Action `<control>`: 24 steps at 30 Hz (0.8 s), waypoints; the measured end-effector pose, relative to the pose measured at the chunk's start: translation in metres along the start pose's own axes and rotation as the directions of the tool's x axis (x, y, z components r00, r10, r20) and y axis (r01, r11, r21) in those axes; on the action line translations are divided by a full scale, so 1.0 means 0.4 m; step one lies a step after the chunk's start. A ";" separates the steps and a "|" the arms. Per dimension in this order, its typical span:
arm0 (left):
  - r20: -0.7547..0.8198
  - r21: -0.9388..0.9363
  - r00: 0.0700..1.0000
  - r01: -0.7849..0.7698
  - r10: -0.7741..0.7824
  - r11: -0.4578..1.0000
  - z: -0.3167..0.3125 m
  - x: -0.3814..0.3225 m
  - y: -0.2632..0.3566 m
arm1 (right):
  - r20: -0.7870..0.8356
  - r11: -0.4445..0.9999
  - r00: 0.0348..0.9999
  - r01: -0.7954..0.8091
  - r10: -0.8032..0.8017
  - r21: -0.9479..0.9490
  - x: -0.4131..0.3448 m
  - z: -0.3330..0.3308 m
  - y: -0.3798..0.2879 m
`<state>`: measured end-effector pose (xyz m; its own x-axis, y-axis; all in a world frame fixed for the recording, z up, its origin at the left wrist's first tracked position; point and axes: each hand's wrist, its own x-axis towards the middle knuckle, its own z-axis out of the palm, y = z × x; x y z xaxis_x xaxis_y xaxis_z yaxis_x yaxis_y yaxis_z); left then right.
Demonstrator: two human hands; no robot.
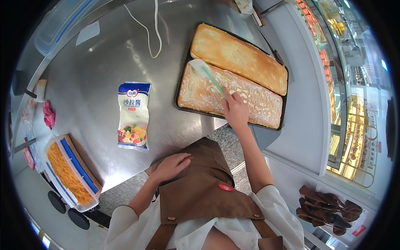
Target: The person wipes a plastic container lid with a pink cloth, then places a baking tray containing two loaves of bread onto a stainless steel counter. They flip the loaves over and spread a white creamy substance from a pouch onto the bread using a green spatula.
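Observation:
My right hand [236, 109] grips the green handle of a silicone spatula [207, 71]. Its pale blade touches the left end of the nearer sponge cake slab [234, 92], which has a patchy white spread over its top. A second golden slab [237, 54] lies beside it, without visible spread. Both sit in a dark baking tray [200, 112] at the right of the steel table. My left hand [172, 166] rests on the brown apron [203, 193] over my lap, fingers loosely extended, holding nothing. Between the hands and the table's left lies a packet of salad dressing [133, 115].
At the left edge stands a plastic box of orange-brown shredded topping [67, 172]. A pink cloth [49, 115] lies above it. A white cable [153, 37] crosses the steel table [93, 84]. Knives [275, 53] lie beyond the tray, and a glass display case [337, 93] stands right.

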<state>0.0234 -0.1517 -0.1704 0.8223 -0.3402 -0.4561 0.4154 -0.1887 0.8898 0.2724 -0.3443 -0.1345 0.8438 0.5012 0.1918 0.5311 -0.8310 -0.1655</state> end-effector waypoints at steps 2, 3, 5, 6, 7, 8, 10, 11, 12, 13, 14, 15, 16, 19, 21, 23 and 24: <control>-0.001 0.000 1.000 -0.002 0.002 1.000 0.000 -0.001 -0.002 | 0.009 0.999 1.000 0.005 -0.005 -0.048 -0.010 0.007 0.003; -0.007 -0.006 1.000 -0.005 0.005 1.000 0.003 -0.001 -0.007 | 0.017 0.997 1.000 0.014 -0.013 -0.072 -0.012 0.012 0.003; -0.015 -0.016 1.000 -0.009 0.009 1.000 0.003 -0.001 -0.010 | 0.005 0.992 0.999 -0.037 0.038 -0.120 -0.048 0.003 0.026; -0.020 -0.024 1.000 -0.010 0.010 1.000 0.004 -0.002 -0.011 | 0.000 0.988 0.998 -0.062 0.062 -0.144 -0.071 -0.005 0.041; -0.025 -0.032 1.000 -0.013 0.013 0.999 0.004 -0.002 -0.012 | 0.006 0.985 0.997 -0.078 0.080 -0.152 -0.091 -0.013 0.053; -0.032 -0.036 0.999 -0.012 0.011 0.999 0.005 -0.002 -0.013 | 0.012 0.983 0.995 -0.094 0.097 -0.159 -0.109 -0.021 0.063; -0.035 -0.036 0.999 -0.009 0.008 0.999 0.006 -0.003 -0.014 | 0.008 0.984 0.993 -0.118 0.121 -0.136 -0.116 -0.032 0.061; -0.030 -0.034 1.000 -0.005 0.004 0.999 0.007 -0.003 -0.012 | 0.002 0.987 0.993 -0.119 0.120 -0.104 -0.110 -0.032 0.051; -0.022 -0.029 1.000 0.000 -0.001 1.000 0.005 -0.003 -0.009 | -0.007 0.990 0.992 -0.124 0.124 -0.071 -0.105 -0.035 0.037; -0.014 -0.023 1.000 0.005 -0.005 1.000 0.004 -0.003 -0.008 | -0.003 0.992 0.994 -0.112 0.112 -0.056 -0.094 -0.033 0.025; -0.010 -0.021 1.000 0.002 -0.002 1.000 0.005 -0.002 -0.007 | 0.000 0.994 0.995 -0.100 0.100 -0.040 -0.078 -0.028 0.014; -0.010 -0.018 1.000 0.000 0.000 1.000 0.004 -0.002 -0.006 | 0.004 0.996 0.996 -0.087 0.087 -0.022 -0.062 -0.026 0.005; -0.009 -0.015 1.000 -0.002 0.002 1.000 0.004 -0.002 -0.006 | 0.018 0.996 0.997 -0.076 0.077 -0.053 -0.051 -0.028 0.000; -0.079 -0.035 0.996 -0.045 0.042 0.998 0.013 -0.003 -0.019 | 0.094 0.987 0.995 -0.021 0.036 -0.157 -0.046 -0.086 -0.001; -0.092 -0.043 0.995 -0.046 0.042 0.998 0.013 -0.005 -0.021 | 0.191 0.973 0.979 -0.026 0.071 -0.229 -0.042 -0.151 0.003; -0.072 -0.039 0.997 -0.033 0.030 0.999 0.011 -0.008 -0.022 | 0.238 0.969 0.968 -0.020 0.080 -0.246 -0.026 -0.196 -0.011; -0.045 -0.027 0.999 -0.022 0.021 0.999 0.007 -0.007 -0.019 | 0.234 0.973 0.970 -0.017 0.072 -0.228 -0.015 -0.214 -0.019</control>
<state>0.0170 -0.1518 -0.1759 0.8472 -0.3027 -0.4366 0.4079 -0.1560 0.8996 0.2569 -0.3617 -0.0517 0.8743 0.4825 -0.0523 0.4850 -0.8727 0.0565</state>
